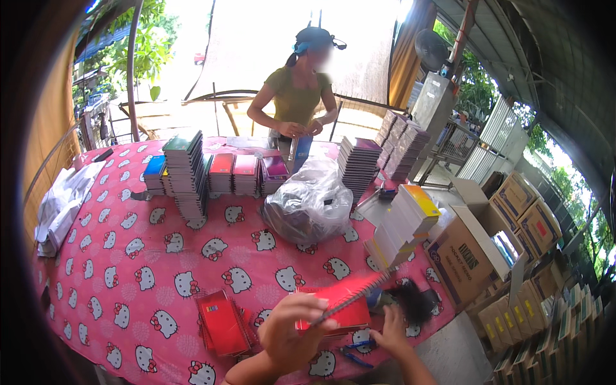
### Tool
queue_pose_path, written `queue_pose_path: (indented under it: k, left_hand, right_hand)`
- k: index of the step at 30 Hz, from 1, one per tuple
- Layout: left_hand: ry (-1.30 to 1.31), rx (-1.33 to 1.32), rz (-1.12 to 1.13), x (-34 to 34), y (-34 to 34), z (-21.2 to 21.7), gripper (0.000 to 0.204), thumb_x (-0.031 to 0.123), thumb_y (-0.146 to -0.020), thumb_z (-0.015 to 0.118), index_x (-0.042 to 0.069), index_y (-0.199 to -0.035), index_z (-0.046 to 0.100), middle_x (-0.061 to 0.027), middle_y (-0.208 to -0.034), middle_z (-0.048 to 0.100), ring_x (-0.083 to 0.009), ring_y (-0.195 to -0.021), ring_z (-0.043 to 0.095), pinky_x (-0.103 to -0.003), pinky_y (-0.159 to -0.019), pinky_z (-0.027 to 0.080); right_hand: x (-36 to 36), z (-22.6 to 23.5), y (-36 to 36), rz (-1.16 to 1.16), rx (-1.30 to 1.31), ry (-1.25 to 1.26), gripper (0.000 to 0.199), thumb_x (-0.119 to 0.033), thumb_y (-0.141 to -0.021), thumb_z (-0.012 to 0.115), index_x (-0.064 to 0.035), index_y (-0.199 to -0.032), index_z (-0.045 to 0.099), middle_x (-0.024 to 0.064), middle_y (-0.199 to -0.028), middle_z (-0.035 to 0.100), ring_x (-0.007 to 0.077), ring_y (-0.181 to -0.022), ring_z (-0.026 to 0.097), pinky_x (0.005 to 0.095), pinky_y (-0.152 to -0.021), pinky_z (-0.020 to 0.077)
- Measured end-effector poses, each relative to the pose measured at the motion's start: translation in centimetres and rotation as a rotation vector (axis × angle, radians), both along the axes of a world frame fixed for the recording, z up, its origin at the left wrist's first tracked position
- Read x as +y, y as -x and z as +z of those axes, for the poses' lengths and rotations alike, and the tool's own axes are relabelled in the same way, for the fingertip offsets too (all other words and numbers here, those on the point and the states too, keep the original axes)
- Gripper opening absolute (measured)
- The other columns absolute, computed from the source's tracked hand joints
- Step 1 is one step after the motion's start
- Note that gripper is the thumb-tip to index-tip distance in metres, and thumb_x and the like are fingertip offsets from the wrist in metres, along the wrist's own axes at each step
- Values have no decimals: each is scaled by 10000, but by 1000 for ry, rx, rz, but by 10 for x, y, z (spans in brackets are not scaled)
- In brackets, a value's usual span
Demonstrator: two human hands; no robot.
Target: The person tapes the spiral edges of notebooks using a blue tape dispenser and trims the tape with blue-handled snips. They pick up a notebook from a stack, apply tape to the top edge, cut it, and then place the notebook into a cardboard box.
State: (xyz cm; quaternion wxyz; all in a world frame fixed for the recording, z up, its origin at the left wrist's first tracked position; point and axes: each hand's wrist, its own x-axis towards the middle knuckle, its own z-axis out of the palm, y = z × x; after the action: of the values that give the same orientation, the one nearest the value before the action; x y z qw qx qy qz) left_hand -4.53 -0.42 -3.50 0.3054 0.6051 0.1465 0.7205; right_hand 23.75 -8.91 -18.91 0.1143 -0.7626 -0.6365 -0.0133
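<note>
One red spiral notebook (pixel 351 292) pinched in my left hand (pixel 292 326), sticking out rightward, tilted over a red stack (pixel 351 317); from my remote seat, right hand (pixel 393 332) looks spread, empty, near blue pliers (pixel 357 360).

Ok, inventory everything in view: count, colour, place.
Tablecloth: one, pink with white cats, under the stacks
Red piles: two, red, front
Raised notebook: one, red, over right red pile
Pliers: one, blue, near right red pile
Fuzzy thing: one, black, right edge; unclear
Bag: one, clear, centre
Back stacks: several, green, blue, red, purple tops, left of bag
Tall stack: one, purple-topped, right of bag
Wrapped stacks: several, pinkish, behind tall stack
Yellow-topped stacks: several, white-edged, right side
White bundle: one, white, left edge
Boxes: several, brown, right
Worker: one, olive top, across the cloth
Fan: one, dark, upper right
Left grip: one, bare, holding raised notebook
Right grip: one, bare, open near pliers
</note>
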Motion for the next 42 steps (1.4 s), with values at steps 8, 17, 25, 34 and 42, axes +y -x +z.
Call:
queue_pose_path:
  k: [8, 17, 25, 34, 42]
  left_hand:
    - [-157, 576, 40, -29, -17, -59, 262, 43, -728, 712, 35, -971, 617, -93, -989, 633, -247, -848, 608, -351, -752, 478]
    - [-142, 455, 45, -26, -28, -42, 257, -49, -664, 758, 19, -896, 668, -125, -912, 654, -245, -757, 624, -329, -654, 505]
    - [-71, 320, 199, -24, -26, -38, 296, -13, -660, 829, 24, -810, 577, -145, -871, 650, -221, -759, 633, -319, -640, 514]
    - [-170, 383, 186, -23, -27, -38, 268, -56, -656, 770, 13, -866, 619, -116, -886, 660, -227, -725, 614, -321, -629, 482]
    - [-311, 424, 100, -18, -21, -41, 197, -61, -701, 707, -24, -882, 639, -124, -888, 659, -238, -719, 615, -368, -660, 474]
  right_hand:
    - [-60, -40, 38, 418, 193, 179, 696, -412, -785, 690, -54, -1320, 425, 186, -1377, 399, 366, -1276, 395, 588, -1030, 297]
    - [-49, -49, -4, 311, 203, -58, 445, -329, -835, 656, -23, -1152, 597, 119, -1087, 600, 309, -1030, 545, 499, -909, 414]
    - [-28, 157, 63, 355, 651, -400, 394, -182, -768, 756, 8, -1087, 623, 151, -1013, 637, 283, -936, 622, 371, -808, 490]
    - [-31, 178, 81, 490, 317, -386, 408, -196, -746, 773, -10, -1076, 623, 138, -1049, 627, 292, -934, 604, 390, -818, 471]
    - [-27, 112, 57, 297, 2077, 493, 285, -128, -855, 673, 41, -1078, 621, 116, -981, 655, 157, -860, 629, 268, -743, 490]
